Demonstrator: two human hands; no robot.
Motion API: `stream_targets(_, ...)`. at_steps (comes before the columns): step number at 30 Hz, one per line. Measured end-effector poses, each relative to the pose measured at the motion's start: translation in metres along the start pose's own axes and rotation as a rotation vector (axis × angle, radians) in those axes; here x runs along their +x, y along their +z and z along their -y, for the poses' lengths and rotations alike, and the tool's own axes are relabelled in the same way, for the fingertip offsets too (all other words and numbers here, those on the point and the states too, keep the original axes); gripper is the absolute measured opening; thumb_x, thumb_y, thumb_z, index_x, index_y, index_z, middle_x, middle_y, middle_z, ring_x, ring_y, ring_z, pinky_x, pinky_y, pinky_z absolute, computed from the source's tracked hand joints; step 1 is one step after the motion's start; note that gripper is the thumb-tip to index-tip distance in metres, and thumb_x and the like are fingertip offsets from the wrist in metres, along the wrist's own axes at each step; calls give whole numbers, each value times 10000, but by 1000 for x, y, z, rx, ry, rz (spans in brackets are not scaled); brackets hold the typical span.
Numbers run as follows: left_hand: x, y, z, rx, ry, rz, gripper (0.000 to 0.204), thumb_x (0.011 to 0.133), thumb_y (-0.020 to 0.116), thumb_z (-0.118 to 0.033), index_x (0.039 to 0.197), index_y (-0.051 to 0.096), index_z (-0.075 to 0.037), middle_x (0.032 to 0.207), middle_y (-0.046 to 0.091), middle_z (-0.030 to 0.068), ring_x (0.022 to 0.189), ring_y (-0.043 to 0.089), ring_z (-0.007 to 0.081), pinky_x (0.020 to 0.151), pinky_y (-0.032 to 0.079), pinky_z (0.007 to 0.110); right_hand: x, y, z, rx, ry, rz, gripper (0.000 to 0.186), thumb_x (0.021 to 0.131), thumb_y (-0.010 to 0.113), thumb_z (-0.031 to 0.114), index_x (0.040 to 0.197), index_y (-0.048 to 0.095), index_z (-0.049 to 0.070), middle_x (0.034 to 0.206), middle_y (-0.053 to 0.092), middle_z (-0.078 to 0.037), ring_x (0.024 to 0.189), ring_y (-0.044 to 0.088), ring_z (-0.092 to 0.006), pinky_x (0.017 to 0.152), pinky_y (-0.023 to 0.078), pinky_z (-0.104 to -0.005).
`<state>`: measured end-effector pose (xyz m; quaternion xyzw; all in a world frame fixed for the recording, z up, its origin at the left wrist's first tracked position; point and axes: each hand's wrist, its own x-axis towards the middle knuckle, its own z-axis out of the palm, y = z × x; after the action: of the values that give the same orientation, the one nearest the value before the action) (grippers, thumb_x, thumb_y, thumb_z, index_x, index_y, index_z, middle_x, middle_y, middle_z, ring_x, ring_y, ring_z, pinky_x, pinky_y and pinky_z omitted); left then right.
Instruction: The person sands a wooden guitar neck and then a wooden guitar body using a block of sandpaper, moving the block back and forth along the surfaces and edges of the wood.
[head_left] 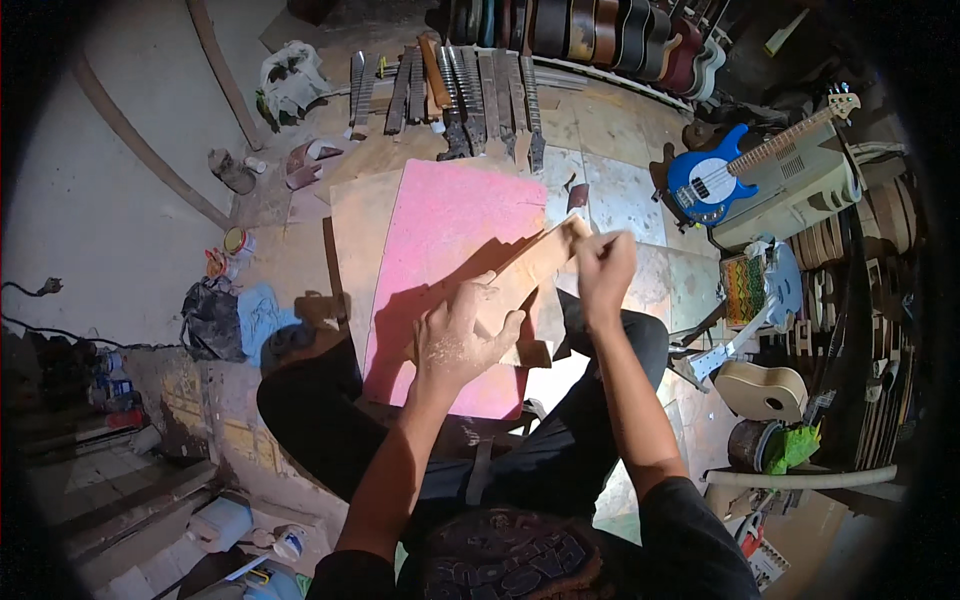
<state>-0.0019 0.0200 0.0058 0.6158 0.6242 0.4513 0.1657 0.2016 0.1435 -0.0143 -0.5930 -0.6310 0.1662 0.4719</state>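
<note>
A long pale wooden piece (535,268) slants from my lap up to the right, over a pink board (470,200). My left hand (462,335), dusted with pale powder, grips its lower part, thumb on the near side and fingers over the top. At the far upper end of the wood is my right hand (607,268), curled closed and slightly blurred. What its fingers hold, if anything, is hidden. The wood's lower end lies partly behind my left hand.
Several guitar necks (460,95) lie ahead. Guitar bodies (600,30) stand in a row at the back. A blue bass guitar (712,178) leans on a pale cabinet (790,170) at right. An unfinished guitar body (762,392) lies nearer. A blue cloth (262,318) is at left.
</note>
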Motion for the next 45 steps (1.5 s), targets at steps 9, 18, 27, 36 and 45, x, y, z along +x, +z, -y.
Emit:
stream_targets(9,-4,5,1,3,34,-18,541,797,917,-234,1218,646,-29,1176,783,183,994,795,356,839,648,428,4,-1,5,-194,-208,-24,315,889,832,133,900,554,-12,997,543,-212,873,573,-387,760,486,-465)
stream_targets(18,-1,4,-2,22,27,-6,533,799,916,-266,1191,643,-30,1174,783,176,982,797,332,838,645,419,9,5,12,-222,-207,-74,334,913,843,204,897,581,-3,998,559,-208,827,589,-386,701,488,-483)
stream_targets(27,0,5,-4,18,13,3,537,785,936,-282,1149,636,-25,1177,781,183,996,796,347,836,649,427,9,7,8,-115,-180,-97,325,905,826,153,932,545,-9,977,528,-198,851,598,-384,696,508,-467)
stream_targets(36,-3,7,-6,13,25,8,554,793,932,-282,1189,643,-24,1180,784,179,991,799,340,836,651,423,4,8,0,-194,-134,-120,396,899,844,203,831,522,-17,929,516,-198,820,507,-376,737,441,-475)
stream_targets(45,-4,7,-3,23,14,-5,557,797,934,-281,1216,659,-36,1115,792,175,967,800,324,825,645,416,1,10,10,-202,-133,-52,305,880,816,122,917,547,-17,1024,518,-213,888,570,-408,760,495,-487)
